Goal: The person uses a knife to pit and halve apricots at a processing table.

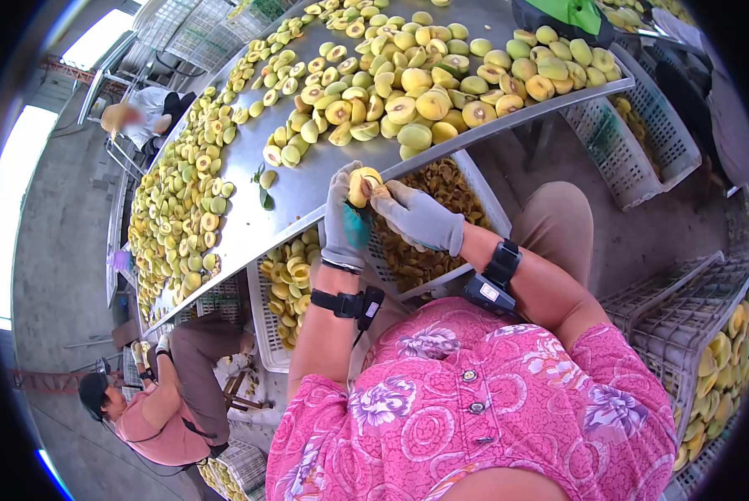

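Observation:
My left hand [347,219], in a grey glove with a green patch, is closed around a yellow halved fruit [363,185] just off the metal table's front edge. My right hand [420,219], also gloved in grey, touches the fruit's brown centre with its fingertips pinched together; whether they hold anything is too small to tell. Below my hands stands a white crate of brown pits and scraps [433,242]. Beside it, a white crate [276,351] contains yellow fruit halves. Many halved fruits [416,79] lie in piles on the metal table [261,213].
A seated co-worker [161,417] in pink works at lower left, and another person [149,113] is across the table. White crates [633,179] stand at right, and stacked crates of fruit [667,359] at lower right. My knee [558,225] is under the table edge.

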The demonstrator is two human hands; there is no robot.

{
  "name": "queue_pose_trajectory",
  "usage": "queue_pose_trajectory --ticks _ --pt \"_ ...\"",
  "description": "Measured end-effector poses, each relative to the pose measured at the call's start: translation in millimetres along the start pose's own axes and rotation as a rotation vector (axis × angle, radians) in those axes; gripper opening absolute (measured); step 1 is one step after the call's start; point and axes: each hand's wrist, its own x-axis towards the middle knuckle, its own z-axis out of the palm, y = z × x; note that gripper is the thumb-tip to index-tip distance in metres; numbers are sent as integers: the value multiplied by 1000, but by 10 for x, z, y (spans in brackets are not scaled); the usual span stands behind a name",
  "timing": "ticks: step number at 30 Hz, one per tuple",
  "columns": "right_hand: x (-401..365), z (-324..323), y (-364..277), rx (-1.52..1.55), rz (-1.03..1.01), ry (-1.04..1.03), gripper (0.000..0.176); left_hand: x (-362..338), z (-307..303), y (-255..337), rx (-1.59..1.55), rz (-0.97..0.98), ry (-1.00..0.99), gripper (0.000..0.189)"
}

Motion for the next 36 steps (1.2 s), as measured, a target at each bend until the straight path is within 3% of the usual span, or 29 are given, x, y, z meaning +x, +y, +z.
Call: queue_pose_trajectory --ticks 7,12,16,18,22,24,25,27,30,34,36 --pt "-82 -3 -83 -88 47 -47 43 -98 93 -73 44 57 -12 30" --pt "-101 28 -43 -261 -36 -33 46 -144 206 -54 -89 23 117 39" --pt "-95 10 61 -264 -47 -63 44 -186 300 4 -25 29 181 46" --pt "-131 -19 39 16 161 -228 38 -211 321 62 -64 -59 51 53" --pt "-133 -51 134 190 237 -317 43 -232 349 61 -1 -85 116 58" --pt "-156 -27 160 238 313 -292 42 -241 296 64 287 -16 26 61" --pt "-153 -39 162 236 312 -292 42 -241 274 60 287 -14 26 61" --pt "-157 -81 176 399 422 -485 37 -258 235 58 180 -69 -41 63" --pt "-119 -81 239 494 473 -542 38 -292 194 65 236 -52 -34 59" --pt "-148 -27 240 508 478 -557 40 -342 185 57 252 -35 -51 59" --pt "-163 82 230 258 298 -328 40 -342 258 -1 55 -38 145 58"
